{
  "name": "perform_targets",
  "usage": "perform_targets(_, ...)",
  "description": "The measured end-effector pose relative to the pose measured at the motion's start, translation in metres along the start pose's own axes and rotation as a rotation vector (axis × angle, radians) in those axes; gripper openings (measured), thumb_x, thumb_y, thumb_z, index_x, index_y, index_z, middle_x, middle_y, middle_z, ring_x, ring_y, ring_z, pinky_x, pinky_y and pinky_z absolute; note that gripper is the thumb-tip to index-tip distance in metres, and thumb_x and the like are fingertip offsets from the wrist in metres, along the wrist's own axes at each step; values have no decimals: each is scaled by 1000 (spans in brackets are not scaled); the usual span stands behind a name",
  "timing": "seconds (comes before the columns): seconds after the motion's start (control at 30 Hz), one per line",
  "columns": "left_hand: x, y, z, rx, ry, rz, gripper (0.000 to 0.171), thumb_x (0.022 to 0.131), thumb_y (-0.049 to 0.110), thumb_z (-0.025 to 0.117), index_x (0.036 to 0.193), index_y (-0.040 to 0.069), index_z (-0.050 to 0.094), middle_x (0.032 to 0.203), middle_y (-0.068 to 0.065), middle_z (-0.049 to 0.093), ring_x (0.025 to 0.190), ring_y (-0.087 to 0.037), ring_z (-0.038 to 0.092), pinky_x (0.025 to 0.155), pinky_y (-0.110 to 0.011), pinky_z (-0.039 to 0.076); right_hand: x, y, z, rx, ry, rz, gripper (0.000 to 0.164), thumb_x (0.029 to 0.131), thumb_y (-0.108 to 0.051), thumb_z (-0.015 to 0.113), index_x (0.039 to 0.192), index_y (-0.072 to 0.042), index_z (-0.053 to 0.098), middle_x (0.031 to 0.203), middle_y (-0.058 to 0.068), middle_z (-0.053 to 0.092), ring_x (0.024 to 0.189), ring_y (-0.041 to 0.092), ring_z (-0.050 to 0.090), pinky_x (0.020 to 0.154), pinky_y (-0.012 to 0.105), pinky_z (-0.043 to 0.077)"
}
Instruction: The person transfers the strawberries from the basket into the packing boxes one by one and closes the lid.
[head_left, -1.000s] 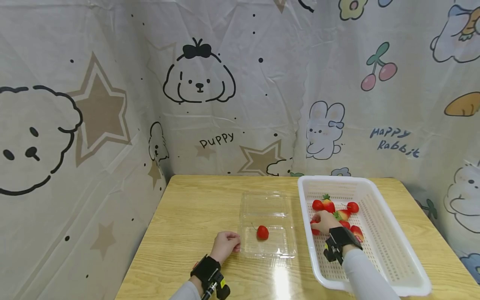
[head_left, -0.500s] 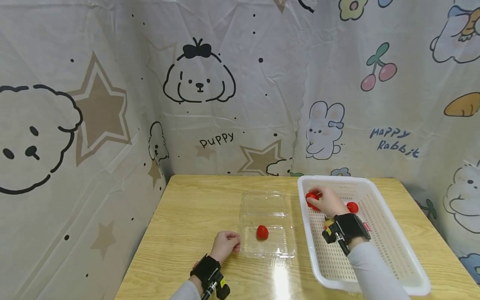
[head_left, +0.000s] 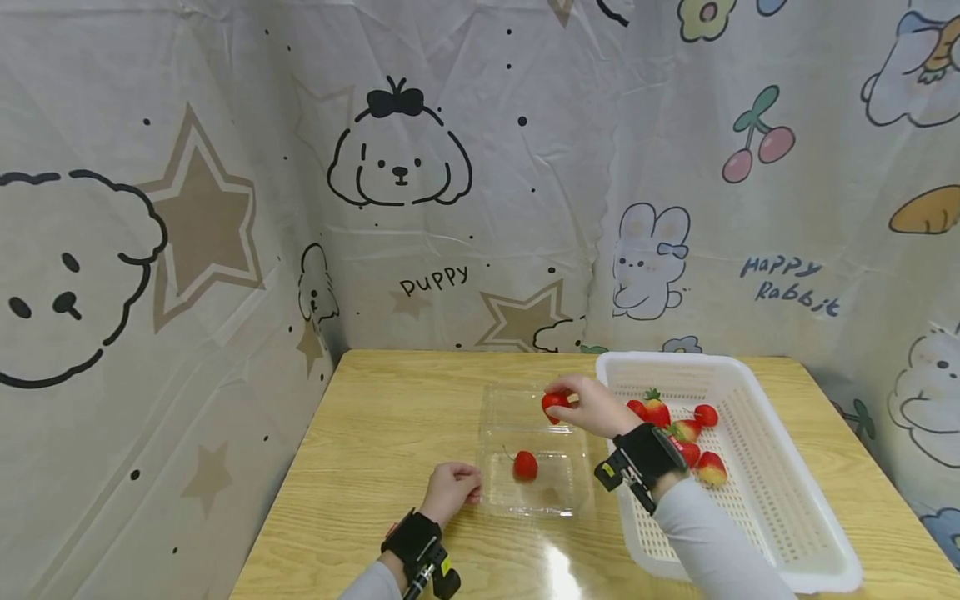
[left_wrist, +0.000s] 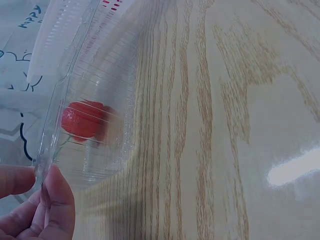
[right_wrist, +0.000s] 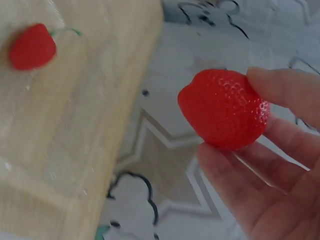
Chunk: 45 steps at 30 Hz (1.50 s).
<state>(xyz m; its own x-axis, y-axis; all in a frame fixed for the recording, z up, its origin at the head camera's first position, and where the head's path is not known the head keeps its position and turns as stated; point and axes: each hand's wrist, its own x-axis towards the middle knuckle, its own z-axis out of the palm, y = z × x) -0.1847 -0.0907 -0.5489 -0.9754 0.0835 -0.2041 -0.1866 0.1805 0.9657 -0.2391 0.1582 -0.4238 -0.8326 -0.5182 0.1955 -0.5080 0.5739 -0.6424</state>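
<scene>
My right hand (head_left: 596, 407) holds a red strawberry (right_wrist: 225, 107) between thumb and fingers, over the far half of a clear plastic clamshell box (head_left: 555, 492). The strawberry's dimpled skin shows plainly in the right wrist view. The box lies opened flat on the table, and a red cherry (head_left: 525, 466) with a thin green stem sits in its near half. At the box's left edge, my left hand (head_left: 450, 492) pinches the rim between thumb and forefinger, as the left wrist view shows.
A white perforated plastic basket (head_left: 806, 479) stands to the right of the box. Inside it are several strawberries (head_left: 711, 469) and a cherry (head_left: 706, 415). The wooden table (head_left: 390, 408) ends at a printed curtain (head_left: 420, 242) behind and beside it.
My right hand has taken a strawberry from the basket's far left part and carried it left over the clamshell box. The left hand has stayed at the box's edge.
</scene>
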Motion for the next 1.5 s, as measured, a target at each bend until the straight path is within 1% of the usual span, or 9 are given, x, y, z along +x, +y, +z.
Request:
perform_targets(0.3,1,0,0,-12,-4,0,20,84,-4,54,97,-18,57,67,-6,58,56,-9,57,58,-31,56,19,-3,51,-86,-146,-70,21,79,-8,68,97,1,64,90,7,64,82,19,58,73,30,52)
perform_targets(0.57,1,0,-1,12,-7,9,20,86,-3,53,97,-18,57,68,-6,59,56,-8,57,58,-31,56,25,7,93,-173,-264,-45,19,78,-11,70,95,-3,64,89,4,62,81,17,57,73,27,49)
perform_targets(0.7,2,1,0,25,-4,8,20,86,-2,54,97,-17,58,68,-6,59,56,-7,57,58,-31,56,24,13,105,-171,-290,-53,17,75,-9,71,89,-3,65,84,4,62,76,16,56,67,24,47)
perform_targets(0.83,1,3,0,28,-4,5,19,86,-2,54,97,-17,58,69,-5,59,56,-7,56,57,-29,56,23,24,117,-209,-296,-88,14,71,-9,74,82,-4,65,76,1,61,69,10,53,62,19,45)
perform_targets(0.93,0,3,0,20,-4,11,19,85,-3,54,97,-17,58,68,-5,59,56,-7,56,57,-29,56,22,33,127,-226,-309,-83,12,71,-10,74,77,-6,64,71,-4,59,64,6,49,59,17,43)
perform_targets(1.1,-2,2,0,5,-2,26,18,85,-3,55,95,-18,58,67,-4,59,55,-7,57,57,-31,56,19,37,135,-178,-349,-27,11,70,-7,74,73,-7,62,65,-7,52,60,5,44,55,17,40)
perform_targets(1.2,-2,2,1,0,3,15,17,84,-4,55,94,-18,58,66,-4,58,55,-7,57,56,-29,56,16,37,137,-149,-361,7,12,69,-3,73,72,-5,61,63,-7,49,58,5,42,53,18,39)
perform_targets(1.4,-2,1,1,-6,4,-5,19,86,-2,55,97,-18,57,68,-5,59,56,-7,57,55,-27,55,12,33,136,-113,-380,73,12,71,-3,73,73,-2,61,63,-6,48,58,7,43,52,20,38)
perform_targets(1.5,-1,0,1,-4,2,-5,20,86,-2,55,98,-18,57,68,-4,58,56,-7,57,56,-27,55,12,31,134,-119,-387,80,12,71,-3,73,74,-2,62,63,-6,49,58,8,43,53,20,39)
